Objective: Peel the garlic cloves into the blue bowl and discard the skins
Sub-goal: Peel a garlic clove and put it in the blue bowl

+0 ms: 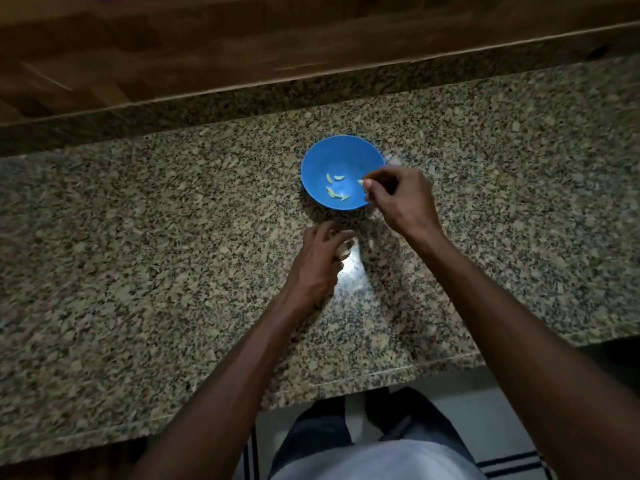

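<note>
The blue bowl [341,157] stood on the speckled granite bench [138,237], slightly right of centre, holding several peeled garlic cloves [334,192] scattered over its floor. Your right hand [398,199] hung over the bowl's right rim, its thumb and fingers [370,184] pinched together on one more pale clove [361,182] just inside the rim. Your left hand [320,261] lay on the bench just in front of the bowl, apart from it, fingers curled around pale papery garlic pieces [347,249]; whether these were cloves or loose skins could not be told through the blur. Behind the bench ran a low granite upstand [242,102] and a wooden surface [207,39]. At the near edge showed your pale shirt [374,459] and a striped floor mat [512,462].
</note>
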`<state>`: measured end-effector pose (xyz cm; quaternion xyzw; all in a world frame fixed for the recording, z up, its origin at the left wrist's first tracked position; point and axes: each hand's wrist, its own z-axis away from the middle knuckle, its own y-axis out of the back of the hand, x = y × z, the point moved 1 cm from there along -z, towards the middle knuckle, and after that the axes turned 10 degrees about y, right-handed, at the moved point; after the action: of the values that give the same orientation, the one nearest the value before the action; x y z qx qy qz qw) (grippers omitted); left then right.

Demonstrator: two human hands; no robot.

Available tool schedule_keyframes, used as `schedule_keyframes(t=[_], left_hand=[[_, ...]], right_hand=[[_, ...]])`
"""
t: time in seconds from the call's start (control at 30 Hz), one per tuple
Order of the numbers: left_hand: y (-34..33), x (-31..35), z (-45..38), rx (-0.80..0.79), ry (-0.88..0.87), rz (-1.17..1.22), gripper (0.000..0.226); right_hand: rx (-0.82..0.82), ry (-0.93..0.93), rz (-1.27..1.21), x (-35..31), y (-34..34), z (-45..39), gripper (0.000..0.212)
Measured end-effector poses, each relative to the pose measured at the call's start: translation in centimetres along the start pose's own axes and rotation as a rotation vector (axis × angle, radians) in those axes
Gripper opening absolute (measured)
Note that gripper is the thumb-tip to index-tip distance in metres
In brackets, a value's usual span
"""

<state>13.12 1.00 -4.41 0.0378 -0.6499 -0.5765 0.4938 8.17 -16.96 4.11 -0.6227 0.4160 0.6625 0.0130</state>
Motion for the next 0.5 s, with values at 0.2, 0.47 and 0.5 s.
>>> schedule_keyframes(t=[0.2,0.47,0.5], left_hand=[[-0.8,-1.0,0.0,0.099,-0.024,0.043,0.027],[0.4,2.7,3.8,0.180,0.614,1.241,0.021],[0.3,3.1,4.1,0.189,0.621,1.302,0.023]], right_hand=[[-0.051,0.002,-0.060,1.3,-0.7,-1.1,0.026],[-0.055,-0.108,-0.475,2.0,1.5,3.0,0.016],[-0.120,-0.144,-0.505,2.1,1.5,4.0,0.017]])
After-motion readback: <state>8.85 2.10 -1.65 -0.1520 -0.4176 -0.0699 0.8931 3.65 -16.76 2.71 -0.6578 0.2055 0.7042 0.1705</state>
